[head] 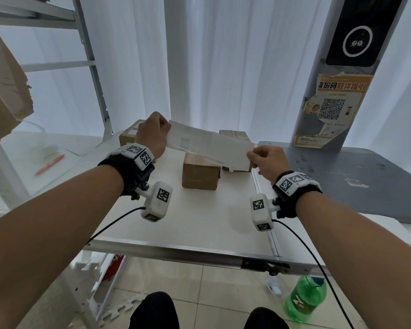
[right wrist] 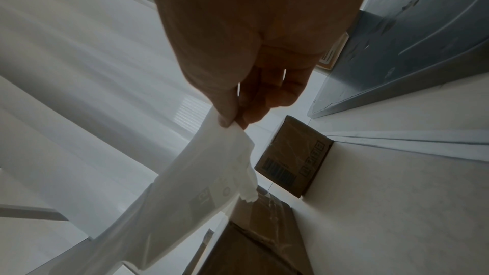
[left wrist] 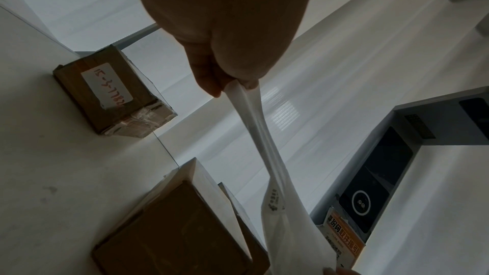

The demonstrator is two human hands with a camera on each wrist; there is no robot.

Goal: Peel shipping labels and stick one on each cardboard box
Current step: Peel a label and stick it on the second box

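Right now you have the label sheet (head: pixel 210 144) stretched in the air between both hands, above the boxes. Your left hand (head: pixel 153 136) pinches its far end, thumb and fingers (left wrist: pixel 209 83) curled tight on the paper; your right hand (head: pixel 267 160) pinches the near corner the same way, fingers (right wrist: pixel 227 112) closed on the edge. From the left wrist view the sheet looks split into two layers near your left hand, so the peel seems underway, though I cannot tell how far the layers have parted.

Three cardboard boxes sit on the white surface (head: pixel 199 222): the middle box (head: pixel 201 173) just under the sheet, the left box (head: pixel 128 136) behind your left wrist, and the right box (head: pixel 235 135) at the back, partly hidden by the paper. The left box already carries a small handwritten sticker (left wrist: pixel 107 85); whether that counts as its label I cannot say.

To do this well, keep the sheet taut and draw the backing away at a shallow angle, slowly, so the label does not curl onto itself. Hold the sticky side away from your fingers. The middle box is nearest; lower one edge onto its top first, then smooth across to avoid bubbles.
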